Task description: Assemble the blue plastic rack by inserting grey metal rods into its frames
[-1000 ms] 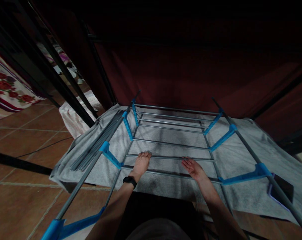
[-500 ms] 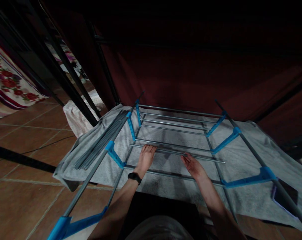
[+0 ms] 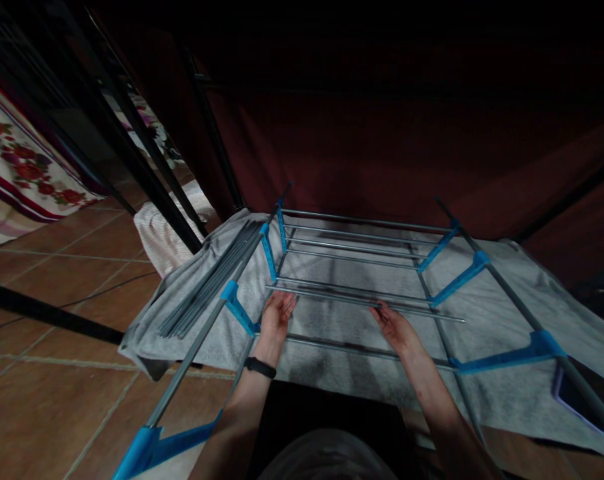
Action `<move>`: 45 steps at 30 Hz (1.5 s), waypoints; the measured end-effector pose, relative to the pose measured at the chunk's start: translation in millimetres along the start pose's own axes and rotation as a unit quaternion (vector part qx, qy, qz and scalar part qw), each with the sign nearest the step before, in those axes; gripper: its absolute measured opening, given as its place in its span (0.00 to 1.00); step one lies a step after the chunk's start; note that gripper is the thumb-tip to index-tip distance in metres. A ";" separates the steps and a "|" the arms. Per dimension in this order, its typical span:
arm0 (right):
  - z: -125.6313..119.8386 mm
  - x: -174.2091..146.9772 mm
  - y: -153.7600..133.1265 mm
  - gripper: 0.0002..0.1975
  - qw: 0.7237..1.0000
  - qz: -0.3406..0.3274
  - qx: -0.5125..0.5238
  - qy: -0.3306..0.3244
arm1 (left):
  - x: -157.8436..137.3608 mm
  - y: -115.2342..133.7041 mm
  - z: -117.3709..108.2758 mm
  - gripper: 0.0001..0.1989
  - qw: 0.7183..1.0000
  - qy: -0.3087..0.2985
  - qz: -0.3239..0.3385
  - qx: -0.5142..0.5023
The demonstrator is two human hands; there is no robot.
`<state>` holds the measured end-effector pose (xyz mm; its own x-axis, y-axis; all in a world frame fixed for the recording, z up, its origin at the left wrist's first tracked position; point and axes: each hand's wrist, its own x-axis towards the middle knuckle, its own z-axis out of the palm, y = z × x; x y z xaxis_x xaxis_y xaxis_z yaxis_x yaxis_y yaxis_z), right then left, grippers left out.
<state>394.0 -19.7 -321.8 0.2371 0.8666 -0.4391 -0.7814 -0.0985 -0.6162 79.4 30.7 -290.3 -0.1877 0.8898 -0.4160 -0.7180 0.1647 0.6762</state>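
Observation:
A loose grey metal rod (image 3: 332, 297) runs crosswise between my two hands, just in front of a fixed crossbar of the frame. My left hand (image 3: 277, 319), a black band at its wrist, has its fingers curled at the rod near its left end. Farther right, the fingertips of my right hand (image 3: 393, 327) hold the same rod, whose right end sticks out beyond the side pole. The rack frame around them has grey poles and blue plastic brackets (image 3: 459, 287). One crossbar (image 3: 342, 346) lies nearer to me, below both hands.
A bundle of several loose rods (image 3: 212, 283) rests on the left of the grey blanket (image 3: 312, 373). A phone (image 3: 579, 393) lies at the right, partly behind a side pole. Dark metal posts (image 3: 137, 140) and a dark red curtain (image 3: 382, 153) stand around the blanket.
My left hand has slid left along the rod and turned more palm-up. The rod has come closer to the fixed crossbar behind it. The view has shifted slightly.

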 end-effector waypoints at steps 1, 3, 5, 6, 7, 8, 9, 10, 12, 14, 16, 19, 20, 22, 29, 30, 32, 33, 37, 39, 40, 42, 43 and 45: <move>-0.6 -1.6 0.9 0.08 1.000 0.005 -0.001 -0.003 | 1.9 3.6 3.4 0.04 1.000 -0.005 -0.007 -0.021; -1.2 -4.2 1.1 0.08 1.000 0.013 -0.004 -0.009 | 5.2 8.6 9.6 0.03 0.999 -0.008 -0.016 -0.038; -0.3 -5.5 -1.7 0.08 1.000 0.021 -0.012 -0.014 | 9.1 10.3 13.9 0.03 0.999 -0.008 -0.018 -0.042; 0.7 -5.4 -4.1 0.07 0.999 0.023 -0.015 -0.017 | 11.6 10.3 15.4 0.03 0.999 -0.008 -0.014 -0.041; 2.1 -4.9 -7.0 0.07 0.999 0.024 -0.018 -0.020 | 14.5 10.2 16.8 0.03 0.999 -0.011 -0.009 -0.038; 3.6 -3.9 -10.1 0.06 0.999 0.023 -0.018 -0.020 | 17.8 10.2 18.3 0.04 0.999 -0.017 -0.005 -0.034; 5.1 -2.4 -13.4 0.06 1.000 0.019 -0.016 -0.018 | 21.3 10.5 20.1 0.04 0.999 -0.022 -0.002 -0.027; 6.4 -0.5 -16.6 0.06 1.000 0.012 -0.011 -0.014 | 24.8 11.2 22.4 0.04 0.999 -0.027 0.000 -0.021; 8.1 3.9 -22.4 0.06 1.000 0.000 0.001 0.001 | 31.7 13.4 28.4 0.05 0.999 -0.032 0.001 -0.011; 8.1 8.5 -27.6 0.08 1.000 -0.007 0.007 0.022 | 37.4 15.6 34.8 0.07 0.999 -0.033 -0.003 -0.009; 5.6 12.9 -32.9 0.09 0.999 -0.007 0.005 0.039 | 41.4 16.3 39.2 0.07 0.999 -0.032 -0.011 -0.015; -3.4 19.0 -42.2 0.10 0.999 -0.019 0.002 0.050 | 45.0 14.5 38.4 0.08 0.999 -0.025 -0.016 -0.021; -7.7 20.9 -45.8 0.10 0.998 -0.030 0.002 0.053 | 45.7 13.8 36.2 0.09 0.999 -0.022 -0.016 -0.019; -17.3 24.8 -53.3 0.09 0.996 -0.057 0.004 0.066 | 46.8 13.7 30.3 0.09 1.000 -0.013 -0.016 -0.013; -30.5 27.7 -72.8 0.07 0.988 -0.114 0.004 0.101 | 46.1 25.7 11.7 0.16 1.000 0.028 0.014 -0.002; -27.6 25.7 -73.4 0.07 0.989 -0.112 0.005 0.096 | 46.0 27.2 9.2 0.18 0.999 0.046 0.022 0.001; -18.9 21.1 -73.4 0.07 0.991 -0.115 0.007 0.072 | 46.7 29.9 3.8 0.21 0.996 0.090 0.027 0.009; -13.6 19.2 -73.3 0.06 0.991 -0.115 0.003 0.062 | 47.5 31.2 1.0 0.21 0.994 0.104 0.027 0.013; 7.4 14.6 -77.3 0.05 0.992 -0.122 -0.010 0.043 | 50.7 37.3 -6.1 0.21 0.994 0.104 0.032 0.025; 14.9 13.8 -82.4 0.05 0.991 -0.128 -0.017 0.040 | 49.1 39.4 -4.4 0.21 0.993 0.107 0.033 0.023; 17.4 13.8 -85.2 0.05 0.990 -0.131 -0.021 0.039 | 47.3 39.6 -2.3 0.22 0.993 0.114 0.032 0.020; 19.5 14.6 -90.3 0.05 0.989 -0.138 -0.027 0.043 | 42.3 37.9 3.3 0.23 0.991 0.127 0.028 0.012; 19.0 15.5 -92.1 0.05 0.989 -0.140 -0.029 0.046 | 39.8 36.1 6.1 0.24 0.991 0.131 0.028 0.008; 15.1 18.3 -93.6 0.06 0.988 -0.138 -0.030 0.056 | 35.7 31.4 10.3 0.26 0.991 0.134 0.030 0.009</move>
<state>462.8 12.7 -262.3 0.5017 0.8049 -0.3170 -0.6432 0.1021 -0.7588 57.0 72.0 -277.7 -0.4025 0.7539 -0.5193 -0.6888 0.1243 0.7142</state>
